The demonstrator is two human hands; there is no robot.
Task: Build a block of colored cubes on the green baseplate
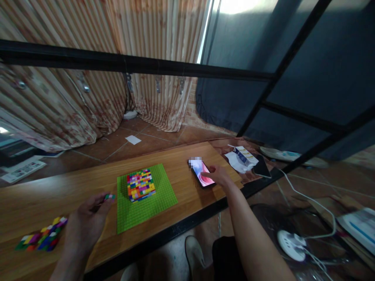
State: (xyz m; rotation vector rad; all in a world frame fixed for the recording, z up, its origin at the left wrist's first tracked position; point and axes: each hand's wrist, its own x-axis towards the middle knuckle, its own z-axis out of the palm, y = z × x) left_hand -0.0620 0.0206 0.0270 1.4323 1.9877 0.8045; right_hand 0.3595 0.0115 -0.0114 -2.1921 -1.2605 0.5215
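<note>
My left hand (86, 220) is closed in a pinch on small building bricks (109, 196), green and whitish, above the wooden table. Just right of it lies a green baseplate (166, 191) bearing a low, multicoloured block of bricks (141, 184). A pile of loose coloured bricks (43, 237) is at the table's left, partly behind my left wrist. My right hand (219, 175) is over the lower right edge of a smartphone (200, 171) with a lit screen. A fingertip meets its screen; the fingers are apart and the phone lies flat on the table.
Beyond the wooden table's (99, 175) right end lie a crumpled paper with a box (243, 158) and a dark flat device (261, 168). A power strip (291, 245) with white cables is at the lower right. Curtains (158, 47) and dark metal bars stand behind.
</note>
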